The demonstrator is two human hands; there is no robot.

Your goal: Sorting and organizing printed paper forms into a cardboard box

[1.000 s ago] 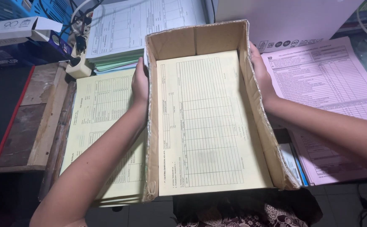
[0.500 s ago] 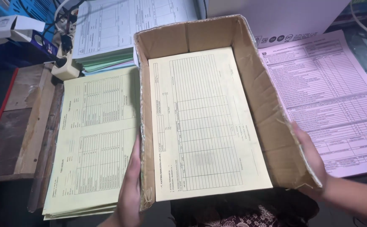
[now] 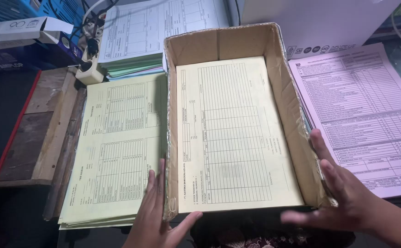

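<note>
Hands open, flat vs near end of cardboard box (image 3: 297,115): left hand (image 3: 157,216) on its left wall, right hand (image 3: 343,197) at right corner, fingers spread. Box holds yellow forms (image 3: 237,138), w/ another yellow stack (image 3: 113,151) beside it on table.

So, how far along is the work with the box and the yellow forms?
Done: one yellow form lies flat inside the cardboard box. In hand: left hand and right hand are at the box's near corners. Left: a yellow stack lies outside, beside it.
</note>
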